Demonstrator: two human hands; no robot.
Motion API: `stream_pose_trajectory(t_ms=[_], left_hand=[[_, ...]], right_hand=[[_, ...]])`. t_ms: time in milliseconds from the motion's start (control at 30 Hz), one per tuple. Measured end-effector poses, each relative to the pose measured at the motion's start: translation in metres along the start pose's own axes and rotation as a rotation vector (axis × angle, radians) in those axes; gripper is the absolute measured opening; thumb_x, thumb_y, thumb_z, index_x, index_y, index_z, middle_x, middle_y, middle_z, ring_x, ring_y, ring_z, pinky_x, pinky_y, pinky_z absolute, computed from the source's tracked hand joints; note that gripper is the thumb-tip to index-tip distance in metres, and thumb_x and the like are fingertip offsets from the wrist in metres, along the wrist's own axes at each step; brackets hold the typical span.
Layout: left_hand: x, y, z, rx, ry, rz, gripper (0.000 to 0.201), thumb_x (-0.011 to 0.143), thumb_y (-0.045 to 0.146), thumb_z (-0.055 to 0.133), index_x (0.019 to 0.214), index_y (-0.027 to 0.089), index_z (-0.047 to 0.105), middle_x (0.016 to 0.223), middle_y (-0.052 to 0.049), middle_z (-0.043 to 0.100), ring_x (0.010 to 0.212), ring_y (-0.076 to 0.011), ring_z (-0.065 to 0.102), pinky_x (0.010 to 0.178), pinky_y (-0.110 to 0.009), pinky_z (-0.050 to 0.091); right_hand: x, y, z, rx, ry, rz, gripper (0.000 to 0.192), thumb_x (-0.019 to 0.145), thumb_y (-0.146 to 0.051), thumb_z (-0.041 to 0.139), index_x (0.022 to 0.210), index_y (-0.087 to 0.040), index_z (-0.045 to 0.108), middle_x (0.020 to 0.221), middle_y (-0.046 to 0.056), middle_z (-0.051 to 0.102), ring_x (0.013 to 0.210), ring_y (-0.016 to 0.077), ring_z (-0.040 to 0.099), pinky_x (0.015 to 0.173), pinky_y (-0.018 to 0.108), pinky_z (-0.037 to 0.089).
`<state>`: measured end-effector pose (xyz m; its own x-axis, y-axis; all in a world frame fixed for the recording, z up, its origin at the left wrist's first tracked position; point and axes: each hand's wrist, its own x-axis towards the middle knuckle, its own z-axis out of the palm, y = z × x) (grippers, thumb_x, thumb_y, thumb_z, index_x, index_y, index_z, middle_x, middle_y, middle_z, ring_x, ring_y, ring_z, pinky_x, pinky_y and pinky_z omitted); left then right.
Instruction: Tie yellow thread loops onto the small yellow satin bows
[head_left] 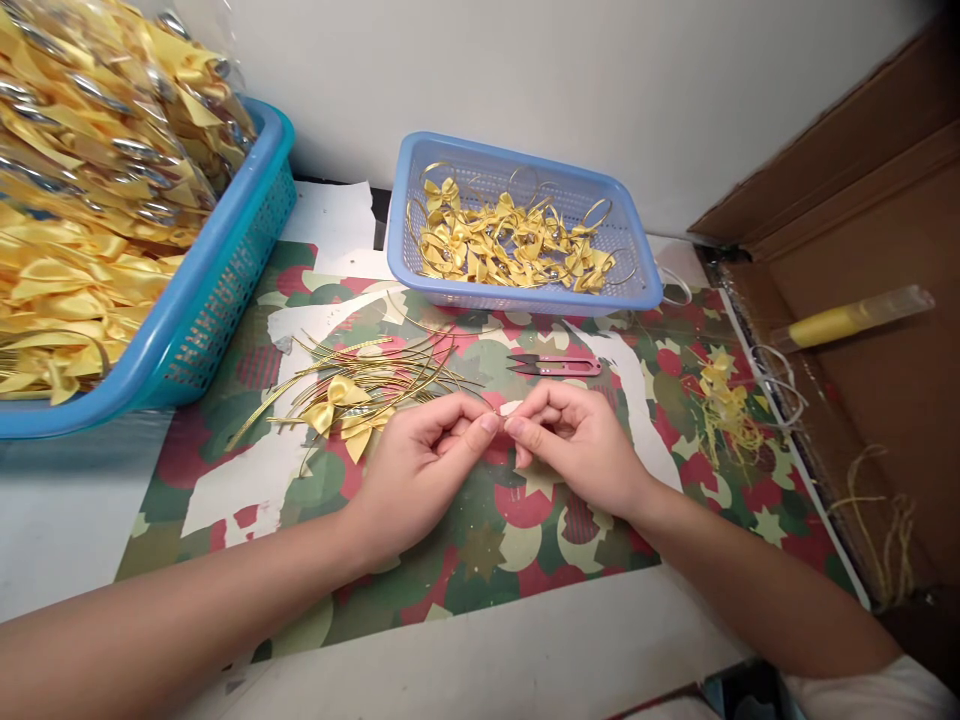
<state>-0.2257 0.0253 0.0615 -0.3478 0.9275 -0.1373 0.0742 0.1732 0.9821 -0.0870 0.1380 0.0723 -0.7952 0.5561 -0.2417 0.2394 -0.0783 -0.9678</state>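
My left hand (427, 465) and my right hand (574, 445) meet fingertip to fingertip over the patterned sheet. Both are closed in a pinch, thumb against forefinger. Whatever sits between the tips is tiny and thin, mostly hidden by the fingers. Just left of my left hand lies a loose bundle of gold cords (375, 365), with yellow satin bows (336, 402) on top of it. Behind my right hand rests a pair of pink thread snips (555, 366), its dark blades pointing left.
A blue basket (525, 295) at the back holds yellow bows with gold loops. At left, a larger blue basket (225, 270) is heaped with bows, some in clear plastic. Yellow thread scraps (727, 410) and a yellow tube-like tool (855, 318) are at right, beside cardboard (870, 210).
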Motion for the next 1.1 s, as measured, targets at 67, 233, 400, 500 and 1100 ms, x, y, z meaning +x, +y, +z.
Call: stream_pose_trajectory(t_ms=[67, 233, 400, 500, 1100], left_hand=[[0.0001, -0.0006, 0.0, -0.015, -0.008, -0.002, 0.03, 0.092, 0.039, 0.055, 0.076, 0.016, 0.066, 0.067, -0.002, 0.065, 0.057, -0.0116, 0.049, 0.052, -0.023, 0.037], [-0.0011, -0.0029, 0.0009, -0.062, -0.02, -0.003, 0.024, 0.089, 0.037, 0.057, 0.077, 0.016, 0.062, 0.064, 0.0, 0.058, 0.051, -0.0097, 0.04, 0.047, -0.023, 0.031], [-0.0007, -0.002, 0.0008, -0.069, -0.03, -0.011, 0.022, 0.087, 0.036, 0.056, 0.077, 0.017, 0.062, 0.066, -0.001, 0.059, 0.053, -0.0106, 0.042, 0.047, -0.023, 0.031], [-0.0001, -0.0011, 0.0004, -0.066, -0.029, -0.012, 0.022, 0.087, 0.035, 0.055, 0.076, 0.017, 0.062, 0.066, -0.002, 0.059, 0.054, -0.0113, 0.043, 0.048, -0.024, 0.032], [0.0005, -0.0008, 0.0005, -0.078, -0.018, -0.046, 0.025, 0.088, 0.035, 0.053, 0.072, 0.017, 0.059, 0.058, 0.003, 0.05, 0.051, -0.0092, 0.036, 0.046, -0.021, 0.029]], right_hand=[[0.0003, 0.0005, -0.0009, 0.001, -0.01, -0.001, 0.025, 0.086, -0.04, 0.067, 0.077, -0.018, 0.06, 0.058, -0.001, 0.065, 0.052, 0.0095, 0.06, 0.053, 0.022, 0.048], [0.0014, -0.0006, -0.0024, 0.011, -0.026, 0.02, 0.023, 0.085, -0.038, 0.068, 0.076, -0.018, 0.06, 0.057, -0.001, 0.065, 0.052, 0.0093, 0.059, 0.051, 0.021, 0.047], [0.0019, -0.0022, -0.0022, 0.015, -0.04, 0.021, 0.021, 0.084, -0.034, 0.068, 0.076, -0.017, 0.06, 0.057, -0.002, 0.064, 0.051, 0.0083, 0.058, 0.05, 0.02, 0.046], [0.0018, -0.0023, -0.0025, 0.011, -0.045, 0.019, 0.022, 0.084, -0.035, 0.068, 0.075, -0.017, 0.059, 0.057, -0.002, 0.064, 0.051, 0.0087, 0.058, 0.05, 0.02, 0.046], [0.0016, -0.0086, -0.0063, -0.09, -0.137, 0.038, 0.017, 0.083, -0.024, 0.067, 0.071, -0.016, 0.057, 0.054, -0.004, 0.061, 0.047, 0.0062, 0.056, 0.046, 0.017, 0.042]])
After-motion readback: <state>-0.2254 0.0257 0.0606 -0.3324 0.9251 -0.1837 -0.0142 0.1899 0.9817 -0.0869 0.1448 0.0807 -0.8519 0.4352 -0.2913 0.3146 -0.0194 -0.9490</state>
